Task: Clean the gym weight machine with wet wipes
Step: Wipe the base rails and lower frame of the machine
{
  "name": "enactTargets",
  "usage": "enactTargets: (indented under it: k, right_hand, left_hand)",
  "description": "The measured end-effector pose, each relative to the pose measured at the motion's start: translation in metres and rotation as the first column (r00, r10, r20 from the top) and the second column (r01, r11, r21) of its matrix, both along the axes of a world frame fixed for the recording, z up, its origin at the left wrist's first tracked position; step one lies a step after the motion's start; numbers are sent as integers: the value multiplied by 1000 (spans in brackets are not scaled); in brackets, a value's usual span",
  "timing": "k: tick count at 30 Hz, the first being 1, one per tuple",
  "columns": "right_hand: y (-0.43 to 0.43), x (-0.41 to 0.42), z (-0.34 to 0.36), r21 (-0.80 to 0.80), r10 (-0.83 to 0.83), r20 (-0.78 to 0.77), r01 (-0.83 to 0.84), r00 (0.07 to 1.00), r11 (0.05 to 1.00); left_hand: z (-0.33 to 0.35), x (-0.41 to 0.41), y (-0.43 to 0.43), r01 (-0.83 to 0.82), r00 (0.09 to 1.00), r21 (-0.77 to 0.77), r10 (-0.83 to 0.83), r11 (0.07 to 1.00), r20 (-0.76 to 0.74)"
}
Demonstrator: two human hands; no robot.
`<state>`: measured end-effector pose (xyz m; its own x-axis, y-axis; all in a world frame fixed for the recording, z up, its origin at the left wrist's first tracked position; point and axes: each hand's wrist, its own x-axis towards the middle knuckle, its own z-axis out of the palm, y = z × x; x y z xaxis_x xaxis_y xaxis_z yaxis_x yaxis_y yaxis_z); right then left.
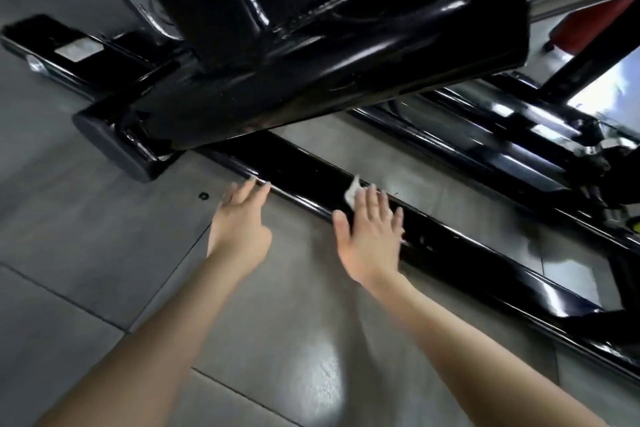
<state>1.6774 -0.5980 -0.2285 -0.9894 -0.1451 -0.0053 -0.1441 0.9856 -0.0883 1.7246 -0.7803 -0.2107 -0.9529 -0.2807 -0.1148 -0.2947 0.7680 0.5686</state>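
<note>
On the grey tiled floor (pixel 104 253), the machine's black base rail (pixel 478 267) runs diagonally from the flat-fingered left hand (pixel 239 225) touching its edge, under the outstretched right hand (pixel 372 236) pressing the wet wipe (pixel 352 194) down.

a gym: glossy black weight machine frame (pixel 311 45) on grey floor tiles (pixel 86 253).

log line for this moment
phase: wiping | right hand: flat, presses white wet wipe onto glossy black metal base rail | left hand: open, fingertips at rail edge
</note>
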Motion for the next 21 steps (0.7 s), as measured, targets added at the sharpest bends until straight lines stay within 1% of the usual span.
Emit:
enactTargets:
  k: [2, 4, 7, 11, 14, 15, 17, 21]
  right_hand:
    - [-50, -15, -1, -35, 153, -27, -154, 988, 987]
    - [-89, -38, -1, -46, 259, -3, -259, 966, 965]
    - [-135, -70, 0, -44, 401, 45, -399, 915, 916]
    - [-168, -74, 2, -9, 553, 34, -553, 833, 833]
    - [-138, -64, -1, 57, 655, -3, -654, 756, 755]
    - [-120, -60, -2, 69, 670, -4, -668, 743, 741]
    - [-77, -49, -5, 77, 643, -26, -640, 766, 765]
    - [19, -22, -9, 90, 506, -72, -500, 859, 861]
  left_hand:
    - [3, -9, -6, 28, 1000, -50, -27, 998, 11]
    - [3, -16, -14, 1, 999, -65, 1, 998, 36]
    - [1, -18, -23, -118, 992, -17, 119, 993, 46]
    - [-3, -4, -25, -104, 994, 23, 102, 994, 47]
    - [-1, 3, -24, -135, 990, 28, 134, 990, 46]
    - [1, 4, -22, -144, 989, 26, 143, 989, 39]
    - [9, 7, -16, -153, 988, 28, 152, 988, 36]
    - [26, 11, 10, -127, 991, 51, 124, 991, 45]
